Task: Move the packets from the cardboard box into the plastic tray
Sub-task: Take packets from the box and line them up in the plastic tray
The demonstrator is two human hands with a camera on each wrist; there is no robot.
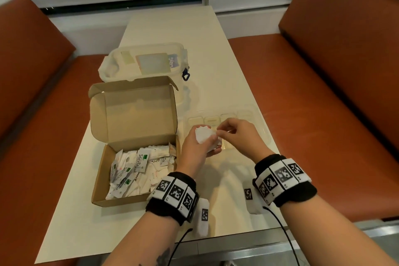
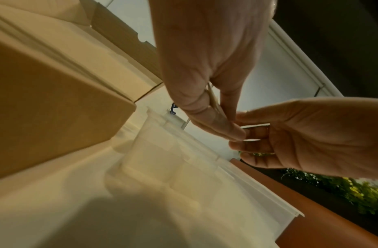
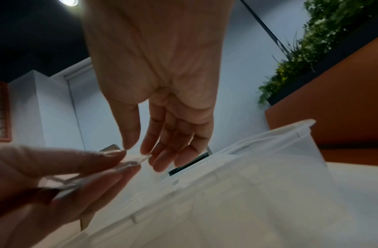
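Packets (image 1: 206,137) are gripped in a bunch by the left hand (image 1: 197,150) above the plastic tray (image 1: 264,129); one is pinched by the right hand (image 1: 236,134). More are left in the cardboard box (image 1: 129,127).

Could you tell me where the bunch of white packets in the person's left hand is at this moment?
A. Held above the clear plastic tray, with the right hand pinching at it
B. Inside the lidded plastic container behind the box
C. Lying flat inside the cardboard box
A: the left hand grips the bunch of white packets over the clear plastic tray, and the right hand pinches its edge.
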